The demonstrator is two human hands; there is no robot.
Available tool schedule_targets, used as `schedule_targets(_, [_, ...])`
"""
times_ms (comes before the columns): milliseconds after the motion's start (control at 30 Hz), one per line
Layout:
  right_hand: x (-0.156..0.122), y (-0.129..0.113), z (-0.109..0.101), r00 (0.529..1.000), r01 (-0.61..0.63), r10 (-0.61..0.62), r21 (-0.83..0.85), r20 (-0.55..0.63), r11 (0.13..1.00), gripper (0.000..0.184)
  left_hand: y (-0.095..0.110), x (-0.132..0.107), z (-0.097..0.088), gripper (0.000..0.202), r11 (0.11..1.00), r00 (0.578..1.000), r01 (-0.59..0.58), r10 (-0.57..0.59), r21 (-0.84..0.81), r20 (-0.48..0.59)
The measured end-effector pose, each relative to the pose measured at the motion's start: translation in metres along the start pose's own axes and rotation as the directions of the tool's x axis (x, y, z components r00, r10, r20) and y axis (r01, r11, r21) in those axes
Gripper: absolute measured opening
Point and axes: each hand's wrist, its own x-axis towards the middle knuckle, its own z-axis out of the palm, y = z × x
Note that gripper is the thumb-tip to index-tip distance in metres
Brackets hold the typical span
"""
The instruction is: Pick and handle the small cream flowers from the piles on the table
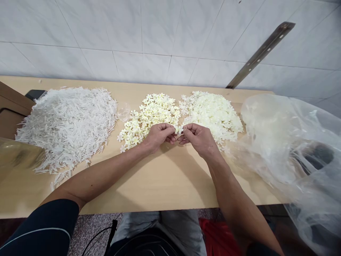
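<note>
head view: a small white flower (179,129) is pinched between the fingertips of both hands, where the two meet above the bare middle of the table (160,185). the left hand (159,137) is curled, thumb and forefinger closed on one side of the flower. the right hand (198,138) grips the other side the same way, knuckles up. the fingertips of the two hands nearly touch.

just beyond the left hand, partly hidden by it, lies a heap of flowers with yellow centres (150,113). just beyond the right hand and to its outer side lies a heap of paler flowers (213,112), its near edge close to the back of that hand. well out past the left hand spreads a big pile of thin white stems (69,122), with a scrap of clear film (123,113) between it and the yellow-centred heap. well out past the right hand a crumpled clear plastic bag (293,149) covers the table's end. farther off, a metal strip (262,51) leans on the tiled wall (160,35).
</note>
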Motion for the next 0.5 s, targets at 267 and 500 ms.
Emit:
schedule_targets(267, [-0.0031,-0.0014,0.0050,0.995,0.063,-0.079,-0.253,-0.056,0.966,0.020,-0.0046,0.0012,-0.0033,0.038,1.000,0.998,-0.019,0.018,0.009,0.055])
schedule_targets(500, [-0.0044,-0.0058,0.0023,0.997,0.048,-0.059,-0.220,-0.047,0.974,0.020,-0.0069,0.0027,-0.0027,0.040,0.998,0.998,-0.043,0.040,0.043,0.054])
